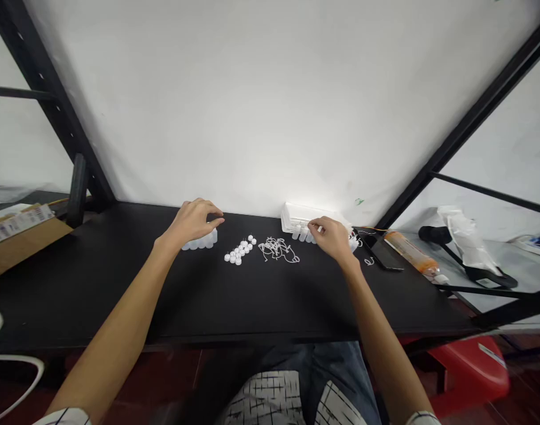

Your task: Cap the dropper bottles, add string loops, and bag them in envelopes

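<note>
On the black surface (252, 307), white caps (242, 251) lie left of tangled white loops (276, 249); farther left, the left hand (192, 222) has its grip open beside translucent bottles (201, 241); right, the right hand's (332, 236) grip looks closed near small tubes (302, 234), contents unclear.

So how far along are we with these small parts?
Set out already: translucent containers in two groups, left and right, with white caps and curly white strips between them. In hand: the left hand is open beside one group; the right hand is at the other, its grip unclear. Apparently left: the caps and strips, lying loose on the black table.
</note>
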Available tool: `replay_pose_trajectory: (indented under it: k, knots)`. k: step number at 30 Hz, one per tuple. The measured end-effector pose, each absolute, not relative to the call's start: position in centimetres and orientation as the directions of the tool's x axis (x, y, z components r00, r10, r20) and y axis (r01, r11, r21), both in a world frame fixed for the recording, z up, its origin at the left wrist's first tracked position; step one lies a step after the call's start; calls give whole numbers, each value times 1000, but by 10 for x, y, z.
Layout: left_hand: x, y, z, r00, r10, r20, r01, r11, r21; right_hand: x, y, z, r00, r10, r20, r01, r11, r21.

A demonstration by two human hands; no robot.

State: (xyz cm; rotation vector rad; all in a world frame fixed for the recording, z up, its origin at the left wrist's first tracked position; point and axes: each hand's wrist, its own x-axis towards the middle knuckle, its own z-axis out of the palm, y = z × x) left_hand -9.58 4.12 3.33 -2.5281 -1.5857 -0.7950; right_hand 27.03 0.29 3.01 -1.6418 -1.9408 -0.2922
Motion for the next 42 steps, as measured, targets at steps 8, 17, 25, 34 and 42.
replay_pose_trajectory:
  k: [8,17,25,34,42]
  knots:
    - [-102,40,36,301,931,205,927,-337,166,241,27,-14,-167,850,499,883,355,-308]
    - [-86,37,23,258,939,226,966,-257,-34,248,20,-19,-164,859,485,872,356,-337]
    - [-80,36,24,244,909,337,953,-289,90,238,15,-17,-238,900,366,862,369,-348]
    - [-54,29,27,8,877,481,347,-454,821,242,17,-18,-142,918,369,781,333,-529]
    - [-31,20,25,54,976,211,-408,-171,897,241,19,-13,-3,947,322,288,309,-907]
